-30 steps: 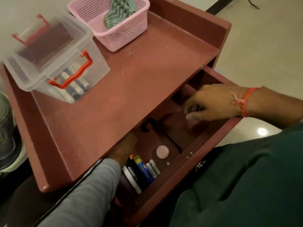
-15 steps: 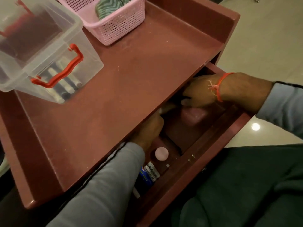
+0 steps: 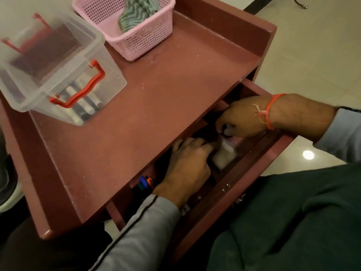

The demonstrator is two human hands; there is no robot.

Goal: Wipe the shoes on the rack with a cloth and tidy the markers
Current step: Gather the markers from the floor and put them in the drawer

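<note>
Two hands work inside the one open drawer of a reddish-brown cabinet. The left hand lies knuckles up in the middle of the drawer, its fingers reaching to a pale, whitish soft item, blurred, which may be a cloth or a bag; whether the fingers pinch it or only touch it I cannot tell. The right hand is further back by the drawer's far end, fingers curled down with the tips drawn together just above the same pale item; what it holds, if anything, is hidden. One orange thread band circles the right wrist.

In the drawer's near compartment, beside the left wrist, marker caps show: one blue, one orange, and at least one dark one, the rest hidden under the sleeve.

On the worktop stand two containers. One clear plastic box with two red handles sits at the left, lidded, with several markers lying inside, about four, light and dark. One pink perforated basket stands behind it, touching or nearly so, holding one green-and-white striped cloth. At the left edge, below the worktop, part of a shoe shows.
</note>
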